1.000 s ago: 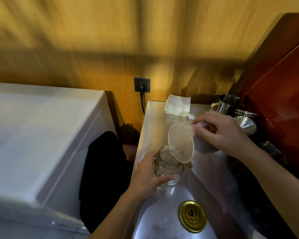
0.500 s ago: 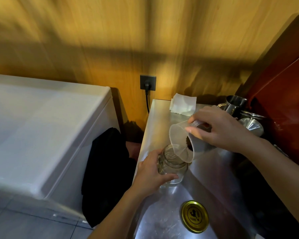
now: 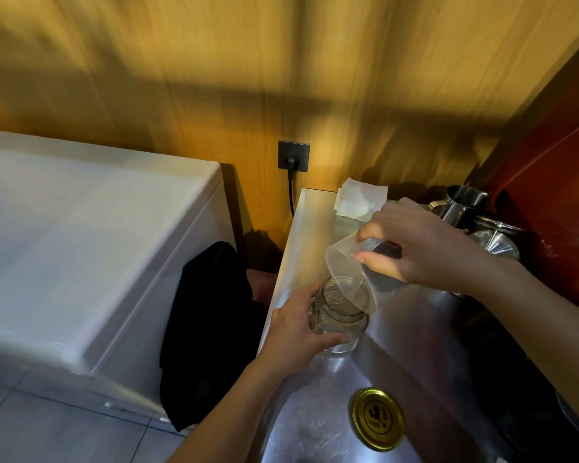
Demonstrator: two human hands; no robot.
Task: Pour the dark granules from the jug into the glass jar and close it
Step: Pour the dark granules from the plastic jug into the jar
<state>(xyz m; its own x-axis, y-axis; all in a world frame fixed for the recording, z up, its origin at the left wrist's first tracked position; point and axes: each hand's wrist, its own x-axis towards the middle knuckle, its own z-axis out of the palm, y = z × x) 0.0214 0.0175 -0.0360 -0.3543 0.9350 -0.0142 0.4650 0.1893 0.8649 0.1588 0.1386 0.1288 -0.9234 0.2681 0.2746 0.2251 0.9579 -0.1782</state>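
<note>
A clear glass jar [image 3: 336, 315] stands open on the steel counter [image 3: 415, 362], and my left hand [image 3: 295, 332] is wrapped round its left side. My right hand [image 3: 425, 248] holds a translucent plastic jug [image 3: 348, 272] tipped steeply, its rim over the jar's mouth. Dark granules [image 3: 383, 262] show at the jug's base end under my fingers. I cannot tell whether any granules lie in the jar. The gold jar lid [image 3: 377, 418] lies flat on the counter in front of the jar.
Steel pitchers and a funnel [image 3: 465, 202] crowd the counter's back right, beside a red cabinet [image 3: 555, 208]. A white paper napkin [image 3: 361, 202] lies at the back. A white chest [image 3: 81, 235] stands left, dark cloth [image 3: 211, 329] hanging in the gap. A plugged socket [image 3: 293, 155] is on the wall.
My right hand has tipped the jug further over the jar. Granules seen at the jug's lip half a second ago are no longer there. The left hand keeps its hold.
</note>
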